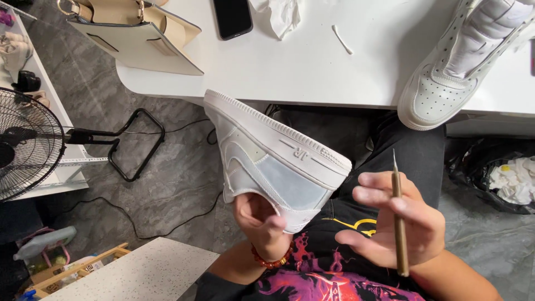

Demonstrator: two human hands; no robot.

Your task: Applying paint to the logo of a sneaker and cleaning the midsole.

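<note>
Right hand [393, 226]: fingers pinching a slim brown pointed tool [399, 220], tip upward, above the lap. Left hand [261, 222]: gripping a white sneaker [273, 159] from inside, sole tilted up, below the desk [312, 67] edge. On desk: second white sneaker [451, 67], black phone [233, 17], cream handbag [136, 39]. Floor: black fan [25, 145].

We note the sneaker [273, 161]: smooth matt white leather, ridged rubber sole, pale blue film on its side. The pointed tool [399, 223] looks dull brass-brown. Bench [312, 72] smooth matt white; phone [232, 17] glossy black; floor [167, 167] grey, stone-like.
</note>
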